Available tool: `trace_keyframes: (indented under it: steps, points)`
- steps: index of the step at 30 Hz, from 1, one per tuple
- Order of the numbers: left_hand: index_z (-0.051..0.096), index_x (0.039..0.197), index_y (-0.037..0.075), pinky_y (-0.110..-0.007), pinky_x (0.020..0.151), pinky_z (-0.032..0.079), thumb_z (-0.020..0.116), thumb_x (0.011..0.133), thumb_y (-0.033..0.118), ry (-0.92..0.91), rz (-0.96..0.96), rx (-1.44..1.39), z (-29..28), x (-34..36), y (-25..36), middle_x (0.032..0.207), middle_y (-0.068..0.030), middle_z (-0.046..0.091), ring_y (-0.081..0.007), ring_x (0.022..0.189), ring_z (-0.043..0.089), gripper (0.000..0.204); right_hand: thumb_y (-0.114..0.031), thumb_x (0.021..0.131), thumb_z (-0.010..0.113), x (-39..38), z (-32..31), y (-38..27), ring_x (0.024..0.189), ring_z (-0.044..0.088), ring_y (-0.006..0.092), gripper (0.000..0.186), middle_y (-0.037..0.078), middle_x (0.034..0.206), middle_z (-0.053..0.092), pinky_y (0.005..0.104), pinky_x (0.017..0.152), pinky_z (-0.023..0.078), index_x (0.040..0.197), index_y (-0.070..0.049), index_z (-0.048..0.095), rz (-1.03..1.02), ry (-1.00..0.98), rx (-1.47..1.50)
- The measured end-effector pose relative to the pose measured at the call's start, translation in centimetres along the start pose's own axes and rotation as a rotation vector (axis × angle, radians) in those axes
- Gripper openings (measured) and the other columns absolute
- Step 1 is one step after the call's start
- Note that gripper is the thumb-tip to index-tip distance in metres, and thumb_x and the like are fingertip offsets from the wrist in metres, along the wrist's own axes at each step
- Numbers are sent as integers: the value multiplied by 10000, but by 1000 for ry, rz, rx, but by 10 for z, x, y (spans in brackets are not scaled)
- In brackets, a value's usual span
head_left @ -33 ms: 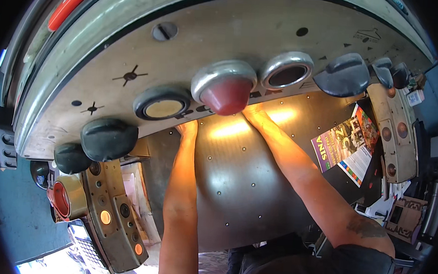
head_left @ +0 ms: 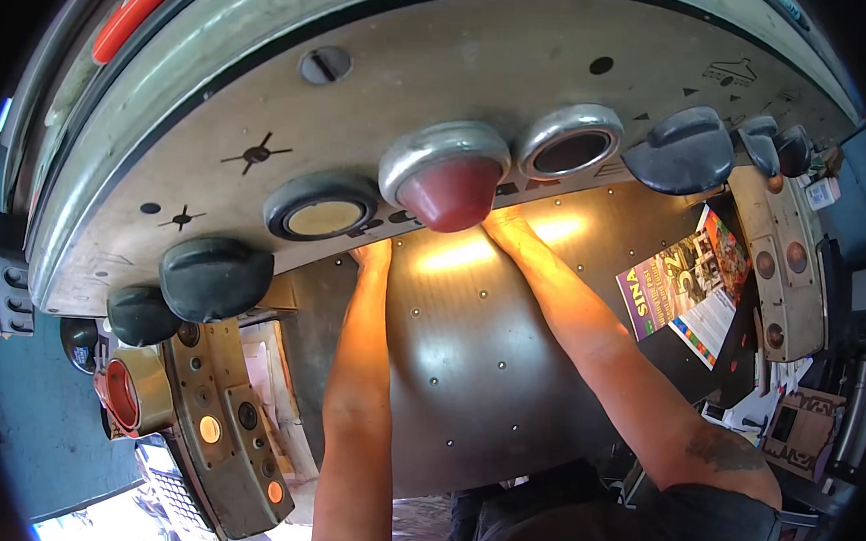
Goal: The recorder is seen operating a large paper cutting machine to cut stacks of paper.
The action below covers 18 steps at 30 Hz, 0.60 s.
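Both my arms reach forward over a dark metal table [head_left: 444,410] dotted with small round studs, to under the front panel [head_left: 446,63] of a large machine. Of my left hand [head_left: 373,254] only the wrist and its heel show below the panel's lower edge. My right hand [head_left: 506,224] also shows just its back part, beneath the red push button [head_left: 446,194]. The panel hides the fingers of both hands and whatever they touch. Warm lamplight falls on the tabletop between the hands.
Black knobs [head_left: 216,279] and round buttons jut from the panel above my wrists. Control boxes flank the table, one on the left [head_left: 235,427] with a tape roll [head_left: 138,391] beside it, another on the right [head_left: 785,272]. Colourful printed leaflets [head_left: 675,290] lie at the table's right.
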<state>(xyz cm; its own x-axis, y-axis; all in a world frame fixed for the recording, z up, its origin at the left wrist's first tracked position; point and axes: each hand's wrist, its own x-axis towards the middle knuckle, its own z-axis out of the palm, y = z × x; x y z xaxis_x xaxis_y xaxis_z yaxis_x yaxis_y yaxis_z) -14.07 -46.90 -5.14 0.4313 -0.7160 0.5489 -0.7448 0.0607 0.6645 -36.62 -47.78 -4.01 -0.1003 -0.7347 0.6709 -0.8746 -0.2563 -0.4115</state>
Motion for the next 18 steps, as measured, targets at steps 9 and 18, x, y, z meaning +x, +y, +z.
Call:
trace_keyframes:
  steps: [9,18]
  points:
    - [685,759,77,-429,800,483,893,649,205,-56,56,16,1,4,0,810,-61,670,-305,887,599,268,-275,737,778,-1,-13,-8,780,617,277,246,72,749,604,405,693,527,806,-95,625,-126,-7,-163]
    - [662,766,72,-441,808,463,881,661,282,-337,175,-62,-2,-18,38,845,-79,655,-311,859,576,321,-271,774,766,2,-14,-12,772,612,281,235,75,752,620,398,703,532,834,-99,618,-121,-72,-157]
